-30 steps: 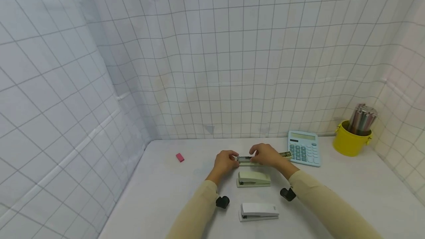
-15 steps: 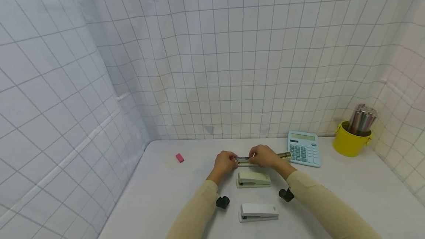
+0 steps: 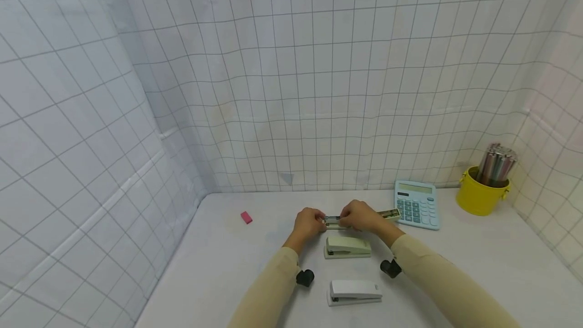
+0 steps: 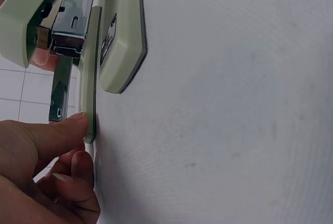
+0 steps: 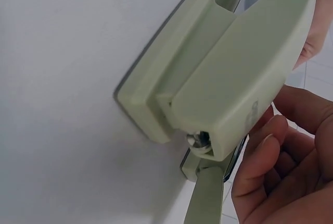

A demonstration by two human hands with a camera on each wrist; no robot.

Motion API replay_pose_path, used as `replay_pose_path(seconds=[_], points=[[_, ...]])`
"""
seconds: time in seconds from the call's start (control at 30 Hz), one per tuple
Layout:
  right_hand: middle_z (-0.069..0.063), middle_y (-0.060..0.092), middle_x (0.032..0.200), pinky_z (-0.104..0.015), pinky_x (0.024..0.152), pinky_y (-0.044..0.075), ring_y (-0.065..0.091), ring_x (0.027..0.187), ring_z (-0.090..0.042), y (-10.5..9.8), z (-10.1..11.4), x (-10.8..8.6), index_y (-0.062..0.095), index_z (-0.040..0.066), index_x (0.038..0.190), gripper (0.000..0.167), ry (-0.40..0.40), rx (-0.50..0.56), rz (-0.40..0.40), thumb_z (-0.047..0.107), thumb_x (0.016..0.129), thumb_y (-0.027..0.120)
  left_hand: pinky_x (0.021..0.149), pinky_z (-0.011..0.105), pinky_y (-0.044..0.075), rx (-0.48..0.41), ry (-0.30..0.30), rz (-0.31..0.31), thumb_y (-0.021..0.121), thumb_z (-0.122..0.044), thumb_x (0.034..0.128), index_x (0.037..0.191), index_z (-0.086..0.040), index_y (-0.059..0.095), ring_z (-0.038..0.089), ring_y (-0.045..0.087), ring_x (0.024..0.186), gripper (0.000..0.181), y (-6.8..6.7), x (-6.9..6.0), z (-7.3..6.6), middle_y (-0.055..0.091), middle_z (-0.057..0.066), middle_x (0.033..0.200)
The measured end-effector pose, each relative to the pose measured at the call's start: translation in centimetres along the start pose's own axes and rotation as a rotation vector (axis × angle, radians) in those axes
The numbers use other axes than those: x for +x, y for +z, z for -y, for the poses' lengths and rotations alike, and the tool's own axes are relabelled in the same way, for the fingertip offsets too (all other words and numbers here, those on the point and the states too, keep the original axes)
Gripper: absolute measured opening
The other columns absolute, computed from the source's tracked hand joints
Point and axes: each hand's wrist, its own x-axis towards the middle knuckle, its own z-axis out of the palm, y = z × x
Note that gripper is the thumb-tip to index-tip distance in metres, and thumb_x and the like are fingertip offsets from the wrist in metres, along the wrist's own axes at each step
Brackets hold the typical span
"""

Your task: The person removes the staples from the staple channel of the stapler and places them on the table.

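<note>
An opened pale green stapler (image 3: 334, 226) lies at the back of the group, its cover (image 3: 390, 214) folded out to the right and its metal magazine (image 3: 332, 218) exposed. My left hand (image 3: 308, 223) grips its left end; in the left wrist view the thumb (image 4: 67, 133) presses on the base end. Over the magazine, my right hand (image 3: 361, 215) pinches with thumb and finger together. The right wrist view shows its curled fingers (image 5: 260, 166), with the tips hidden behind a second green stapler (image 5: 229, 78). That closed green stapler (image 3: 347, 247) stands just in front of both hands.
A closed white stapler (image 3: 355, 291) stands nearer on the white table (image 3: 205, 277). A pink block (image 3: 246, 217) lies to the left. Behind the right forearm are a light blue calculator (image 3: 416, 205) and a yellow bucket (image 3: 482, 198) holding a bundle of sticks.
My right hand has slid slightly left along the opened stapler, towards my left hand. The left hand stays at the stapler's end.
</note>
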Motion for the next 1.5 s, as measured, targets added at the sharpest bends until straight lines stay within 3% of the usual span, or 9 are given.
replay_pose_path(seconds=[0.5,0.87,1.03,1.27,1.5], points=[[0.0,0.062,0.062,-0.024,0.049,0.038,0.044,0.046,-0.008,0.6,0.5,0.8,0.078,0.001,0.086,0.013,0.003,0.096,-0.005,0.011,0.089,0.069,0.066,0.027,0.043,0.005,0.028,-0.009,0.083,0.0,0.0747,0.095,-0.002,0.078,0.011,0.05,0.071,0.021,0.0,0.1,0.0,0.061,-0.003,0.072],[0.0,0.056,0.064,-0.023,0.05,0.037,0.044,0.052,-0.009,1.3,0.4,0.8,0.075,-0.006,0.091,0.016,0.032,0.34,0.012,0.008,0.09,0.068,0.068,0.027,0.045,-0.001,0.018,-0.009,0.083,-0.002,0.0742,0.096,-0.004,0.079,0.011,0.052,0.073,0.023,0.2,0.2,0.6,0.065,-0.003,0.075],[-0.002,0.059,0.067,-0.025,0.053,0.043,0.048,0.055,-0.01,1.4,0.3,0.7,0.073,-0.007,0.098,0.017,0.053,0.42,0.008,0.008,0.09,0.069,0.066,0.028,0.045,-0.028,-0.029,0.002,0.084,-0.001,0.0735,0.097,-0.005,0.079,0.012,0.053,0.071,0.024,0.1,0.3,0.7,0.064,-0.001,0.075],[-0.004,0.06,0.067,-0.025,0.052,0.046,0.052,0.057,-0.012,1.6,0.6,1.0,0.073,-0.003,0.098,0.012,0.075,0.412,-0.058,0.007,0.093,0.068,0.065,0.027,0.044,-0.069,-0.074,0.017,0.084,0.0,0.0726,0.096,-0.005,0.078,0.014,0.053,0.07,0.025,0.0,0.3,0.5,0.064,0.0,0.077],[-0.006,0.062,0.066,-0.025,0.052,0.05,0.054,0.053,-0.012,2.2,1.8,1.7,0.069,0.002,0.088,0.009,0.075,0.317,-0.11,0.009,0.093,0.07,0.065,0.027,0.045,-0.042,-0.063,0.012,0.084,-0.002,0.0725,0.096,-0.005,0.078,0.013,0.053,0.07,0.024,-0.1,0.4,0.4,0.064,0.0,0.076]])
